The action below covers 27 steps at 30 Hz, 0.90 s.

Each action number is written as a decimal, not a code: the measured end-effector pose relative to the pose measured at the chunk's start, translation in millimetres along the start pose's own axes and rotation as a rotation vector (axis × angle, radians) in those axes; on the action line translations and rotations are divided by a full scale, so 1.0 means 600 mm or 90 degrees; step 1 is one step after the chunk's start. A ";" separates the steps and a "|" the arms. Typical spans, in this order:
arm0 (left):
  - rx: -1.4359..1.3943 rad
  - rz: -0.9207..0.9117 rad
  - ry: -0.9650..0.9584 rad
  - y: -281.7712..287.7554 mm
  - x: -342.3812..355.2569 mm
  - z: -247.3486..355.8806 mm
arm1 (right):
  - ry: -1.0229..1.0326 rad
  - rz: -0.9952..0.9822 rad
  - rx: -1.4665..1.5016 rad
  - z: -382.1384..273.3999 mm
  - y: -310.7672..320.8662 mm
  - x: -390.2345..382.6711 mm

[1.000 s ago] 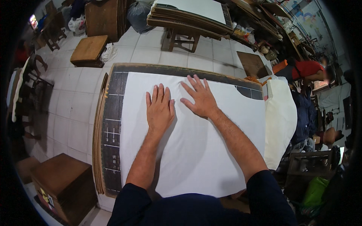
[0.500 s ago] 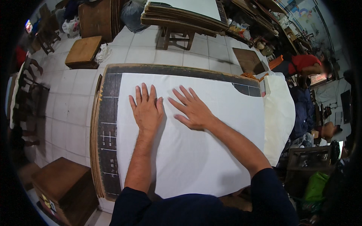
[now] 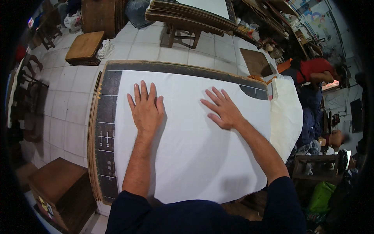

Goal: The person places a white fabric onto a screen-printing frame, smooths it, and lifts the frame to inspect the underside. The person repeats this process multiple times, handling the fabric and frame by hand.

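Note:
A white cut piece of fabric (image 3: 187,156) lies spread over a dark board (image 3: 106,136) marked with white lines. The fabric's curved notch at the far right bares some of the board. My left hand (image 3: 146,111) rests palm down on the left part of the cloth, its fingers spread. Farther right, my right hand (image 3: 224,109) is also palm down on the cloth with its fingers apart. Neither hand holds anything. A cream-coloured stack of cloth (image 3: 286,117) hangs beside the board's right edge.
More boards are piled on a wooden stand (image 3: 183,36) beyond a tiled floor. Stacked brown boards (image 3: 58,179) stand at the near left, and a smaller stack (image 3: 85,46) at the far left. A person in a red top (image 3: 317,72) bends over at the right.
My right hand has slid right across the fabric, away from my left hand. My left hand stays in nearly the same place on the cloth. The whole view has shifted slightly.

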<state>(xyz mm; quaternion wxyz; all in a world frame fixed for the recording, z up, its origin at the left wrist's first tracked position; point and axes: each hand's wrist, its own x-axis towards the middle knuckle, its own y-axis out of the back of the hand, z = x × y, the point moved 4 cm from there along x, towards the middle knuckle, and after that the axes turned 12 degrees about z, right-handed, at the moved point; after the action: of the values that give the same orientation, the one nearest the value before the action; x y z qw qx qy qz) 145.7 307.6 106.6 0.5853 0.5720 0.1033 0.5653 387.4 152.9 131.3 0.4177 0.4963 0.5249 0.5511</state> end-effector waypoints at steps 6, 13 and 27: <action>-0.005 -0.018 0.010 0.001 0.005 0.003 | -0.153 0.124 -0.039 0.047 -0.020 0.083; -0.021 0.010 -0.001 -0.006 -0.002 -0.010 | -0.001 0.001 0.069 -0.019 0.001 -0.023; -0.049 -0.070 0.053 -0.016 0.045 -0.027 | -0.205 0.094 -0.023 0.052 0.008 -0.068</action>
<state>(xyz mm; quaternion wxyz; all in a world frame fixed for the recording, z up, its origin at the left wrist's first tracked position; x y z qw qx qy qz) 147.6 340.3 108.3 0.6319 0.5188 0.1368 0.5593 424.7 117.3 130.3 0.4637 0.6077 0.4032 0.5032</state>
